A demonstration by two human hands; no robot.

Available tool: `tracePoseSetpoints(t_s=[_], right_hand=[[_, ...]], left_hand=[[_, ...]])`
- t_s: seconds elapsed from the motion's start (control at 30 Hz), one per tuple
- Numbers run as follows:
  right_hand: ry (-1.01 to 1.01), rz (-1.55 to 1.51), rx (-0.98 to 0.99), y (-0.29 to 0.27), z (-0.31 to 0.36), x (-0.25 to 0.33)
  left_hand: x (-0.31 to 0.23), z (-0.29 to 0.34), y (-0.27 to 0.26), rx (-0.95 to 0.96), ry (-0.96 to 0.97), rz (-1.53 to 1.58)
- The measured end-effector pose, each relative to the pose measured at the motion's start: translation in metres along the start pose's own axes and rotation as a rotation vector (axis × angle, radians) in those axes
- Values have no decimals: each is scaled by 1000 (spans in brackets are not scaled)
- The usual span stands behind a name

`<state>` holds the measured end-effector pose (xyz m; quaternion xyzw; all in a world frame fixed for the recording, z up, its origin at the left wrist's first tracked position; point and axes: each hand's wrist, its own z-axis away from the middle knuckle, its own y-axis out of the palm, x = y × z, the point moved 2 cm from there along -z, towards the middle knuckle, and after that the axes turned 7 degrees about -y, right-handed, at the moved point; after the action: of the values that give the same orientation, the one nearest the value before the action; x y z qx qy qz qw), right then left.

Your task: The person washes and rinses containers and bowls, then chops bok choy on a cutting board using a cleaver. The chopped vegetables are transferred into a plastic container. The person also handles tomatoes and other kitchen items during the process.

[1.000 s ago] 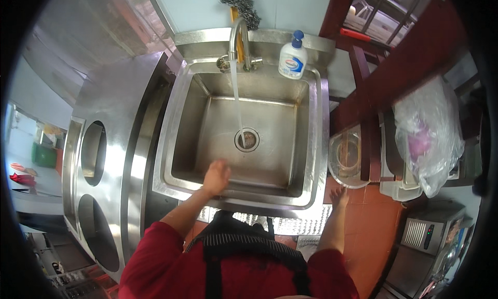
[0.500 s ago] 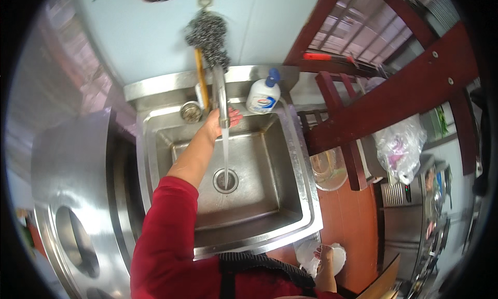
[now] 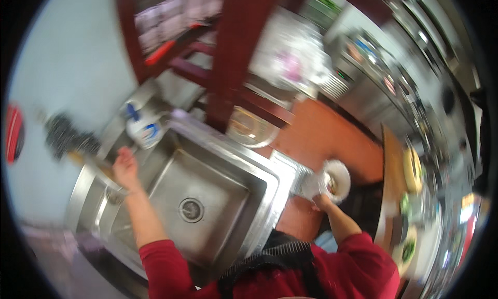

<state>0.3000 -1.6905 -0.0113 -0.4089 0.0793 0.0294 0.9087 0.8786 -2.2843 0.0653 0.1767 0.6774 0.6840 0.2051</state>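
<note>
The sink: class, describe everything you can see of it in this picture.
The sink is a squarish, silvery metal basin, steel by its look, with rounded corners, a broad rim and a round drain in its floor. It opens upward, by the pale wall. A white pump bottle stands at its rear. The left hand is near its rear side; blur hides any contact.

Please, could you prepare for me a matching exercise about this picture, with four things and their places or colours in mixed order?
1. Left hand
2. Right hand
3. Pump bottle
4. Drain

A. White with a blue top
B. In the bottom of the sink
C. Close to the faucet
D. Near the white round container

Pairs: 1-C, 2-D, 3-A, 4-B
</note>
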Motion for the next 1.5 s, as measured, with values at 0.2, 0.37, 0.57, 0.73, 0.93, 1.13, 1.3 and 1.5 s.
tracePoseSetpoints(t_s=[0.2,0.37,0.57,0.73,0.93,1.13,1.3,1.5], right_hand=[[372,-812,-402,-10,47,12],[530,-1065,-340,-1,110,16],[618,-2110,-368,52,208,14],[564,-1290,-530,111,279,-16],[821,-1644,-926,173,374,-41],[724,-2199,-1005,213,510,-47],[1402,-1901,-1644,274,661,-45],[2092,-1345,-1200,321,734,-31]], left_hand=[[-10,-21,48,-312,261,-259],[16,57,24,-388,-372,-1041],[82,164,17,-1200,-13,-1942],[230,212,91,-774,794,-2717],[440,191,177,283,1193,-2621],[696,197,178,693,-177,-2749],[873,222,180,980,-333,-2666],[1042,258,157,1266,-269,-2516]])
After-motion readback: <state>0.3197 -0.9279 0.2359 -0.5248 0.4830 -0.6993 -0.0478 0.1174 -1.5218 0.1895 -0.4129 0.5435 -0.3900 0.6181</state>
